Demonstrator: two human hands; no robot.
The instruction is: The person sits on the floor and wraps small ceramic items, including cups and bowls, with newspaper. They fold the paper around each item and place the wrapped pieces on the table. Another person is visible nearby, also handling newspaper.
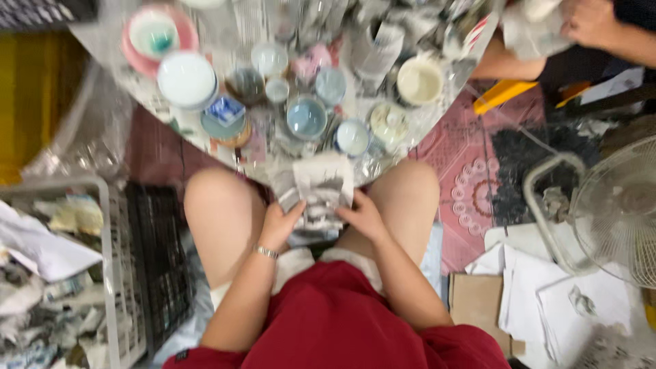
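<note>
Between the knees, both hands (280,225) (362,217) clasp a newspaper-wrapped bundle (320,191).

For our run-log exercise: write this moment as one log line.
left hand: on newspaper bundle | right hand: on same bundle | bundle: over lap, between knees | ahead: table crowded with bowls | another person's hand: top right

left hand (279,225) and right hand (363,217) on a newspaper-wrapped bundle (316,190) below a table (109,48) of bowls (307,117)
</note>
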